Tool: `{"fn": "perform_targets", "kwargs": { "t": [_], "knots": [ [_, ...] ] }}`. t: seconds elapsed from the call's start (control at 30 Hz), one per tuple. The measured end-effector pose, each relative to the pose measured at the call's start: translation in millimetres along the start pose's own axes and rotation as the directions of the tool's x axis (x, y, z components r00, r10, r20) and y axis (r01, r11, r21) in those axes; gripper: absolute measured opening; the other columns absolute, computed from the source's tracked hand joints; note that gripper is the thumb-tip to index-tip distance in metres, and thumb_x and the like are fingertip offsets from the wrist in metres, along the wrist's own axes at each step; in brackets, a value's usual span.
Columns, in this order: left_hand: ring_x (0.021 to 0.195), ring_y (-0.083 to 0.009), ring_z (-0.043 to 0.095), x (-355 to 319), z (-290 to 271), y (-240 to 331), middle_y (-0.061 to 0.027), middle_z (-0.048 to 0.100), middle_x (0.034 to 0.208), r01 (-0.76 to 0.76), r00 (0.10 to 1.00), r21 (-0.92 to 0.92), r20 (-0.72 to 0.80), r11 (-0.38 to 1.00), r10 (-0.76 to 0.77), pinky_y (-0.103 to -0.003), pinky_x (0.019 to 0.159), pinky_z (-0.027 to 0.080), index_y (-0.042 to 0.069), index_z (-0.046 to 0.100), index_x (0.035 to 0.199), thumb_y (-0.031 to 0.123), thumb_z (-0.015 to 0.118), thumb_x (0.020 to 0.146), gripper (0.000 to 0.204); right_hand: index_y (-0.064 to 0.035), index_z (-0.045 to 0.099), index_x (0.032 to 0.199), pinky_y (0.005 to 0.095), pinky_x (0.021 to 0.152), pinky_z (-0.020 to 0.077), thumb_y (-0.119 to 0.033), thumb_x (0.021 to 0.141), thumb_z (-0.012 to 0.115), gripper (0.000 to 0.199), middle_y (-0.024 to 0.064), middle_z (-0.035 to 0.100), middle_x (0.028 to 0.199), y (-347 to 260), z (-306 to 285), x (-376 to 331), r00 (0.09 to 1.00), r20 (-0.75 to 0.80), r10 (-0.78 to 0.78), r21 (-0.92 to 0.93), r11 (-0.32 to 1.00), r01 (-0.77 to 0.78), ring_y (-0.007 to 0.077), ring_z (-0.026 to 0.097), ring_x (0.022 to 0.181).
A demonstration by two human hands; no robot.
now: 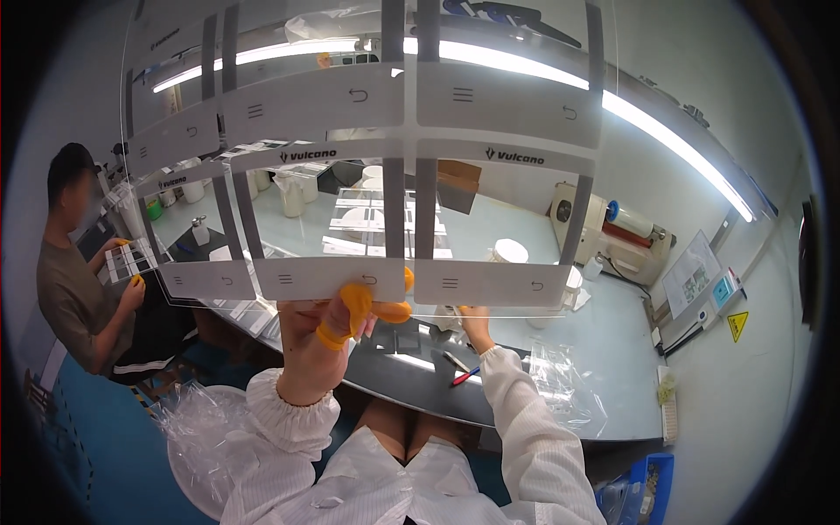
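Observation:
My left hand (337, 325), with orange finger cots on its fingertips, pinches the lower edge of a large clear sheet (409, 210). The sheet is held up in front of me. Light grey panels with dark side strips and small printed symbols frame its see-through windows. Below and behind its bottom edge, my right hand (475, 325) is low over the table with its fingers curled at a small pale object (448, 318) that I cannot make out. Close to that hand, a red-and-blue pen (465, 376) lies on a dark mat (398, 363).
Crumpled clear film (560, 385) covers part of the table's right side. White lidded tubs (510, 252) and a roller machine (612, 232) stand farther back. A bin (188, 455) with plastic film is at lower left. A co-worker (87, 262) sits at left holding a printed sheet.

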State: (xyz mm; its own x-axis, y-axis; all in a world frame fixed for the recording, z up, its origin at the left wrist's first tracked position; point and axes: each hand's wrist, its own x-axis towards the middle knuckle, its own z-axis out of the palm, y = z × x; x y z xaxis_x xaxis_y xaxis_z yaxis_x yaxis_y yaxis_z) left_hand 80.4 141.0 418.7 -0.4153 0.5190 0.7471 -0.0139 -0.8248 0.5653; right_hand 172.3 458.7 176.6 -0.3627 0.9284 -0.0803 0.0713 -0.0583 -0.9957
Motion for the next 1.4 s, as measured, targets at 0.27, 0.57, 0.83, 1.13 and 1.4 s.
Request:
{"fn": "perform_targets", "kwargs": {
  "t": [0.27,0.57,0.83,1.13,1.4],
  "knots": [
    [0.059,-0.0129,0.056,2,5,-5,-0.0074,0.061,0.080,-0.068,0.997,-0.085,-0.049,0.994,0.064,-0.025,0.052,0.046,0.006,0.058,0.093,0.024,0.057,0.079,0.023,-0.0036,0.050,0.107,0.0390,0.081,0.0392,-0.024,0.080,0.047,0.033,0.0185,0.052,0.106,30,-11,26,0.797,0.340,-0.500,-0.711,0.418,0.566,0.0342,0.049,0.097],
    [0.066,-0.0133,0.055,6,2,-5,-0.0039,0.058,0.088,-0.040,0.998,-0.015,0.046,0.999,0.041,-0.023,0.048,0.041,0.014,0.055,0.095,0.031,0.059,0.078,0.025,-0.0028,0.052,0.102,0.0373,0.076,0.0424,-0.008,0.070,0.060,0.033,0.0178,0.056,0.094,2,-21,27,0.792,0.324,-0.517,-0.690,0.444,0.572,0.0320,0.054,0.090],
    [0.072,-0.0136,0.057,1,-5,-2,-0.0033,0.059,0.090,-0.026,0.999,-0.009,0.033,1.000,0.027,-0.024,0.050,0.040,0.014,0.055,0.098,0.031,0.059,0.078,0.026,0.0028,0.054,0.102,0.0200,0.064,0.0425,-0.010,0.076,0.061,0.030,0.0059,0.057,0.084,-226,-35,-164,0.690,0.055,-0.722,0.133,0.690,0.711,0.0089,0.053,0.075],
    [0.059,-0.0096,0.051,5,4,-9,-0.0040,0.060,0.082,0.007,1.000,-0.030,-0.005,1.000,-0.007,-0.022,0.049,0.038,0.011,0.057,0.093,0.033,0.059,0.077,0.027,-0.0055,0.058,0.105,0.0213,0.047,0.0414,-0.024,0.073,0.066,0.038,0.0061,0.054,0.067,-297,-52,-271,0.041,0.333,-0.942,-0.646,-0.196,0.738,0.0120,0.053,0.050],
    [0.064,-0.0105,0.058,6,-1,-13,-0.0071,0.062,0.088,-0.051,0.993,-0.072,0.098,0.996,0.058,-0.020,0.052,0.048,0.010,0.060,0.098,0.028,0.055,0.079,0.027,-0.0139,0.053,0.114,0.0240,0.040,0.0404,-0.015,0.066,0.069,0.051,0.0014,0.044,0.060,-273,-41,-295,0.208,0.601,-0.772,-0.621,-0.287,0.730,0.0115,0.044,0.043]
  ]
}}
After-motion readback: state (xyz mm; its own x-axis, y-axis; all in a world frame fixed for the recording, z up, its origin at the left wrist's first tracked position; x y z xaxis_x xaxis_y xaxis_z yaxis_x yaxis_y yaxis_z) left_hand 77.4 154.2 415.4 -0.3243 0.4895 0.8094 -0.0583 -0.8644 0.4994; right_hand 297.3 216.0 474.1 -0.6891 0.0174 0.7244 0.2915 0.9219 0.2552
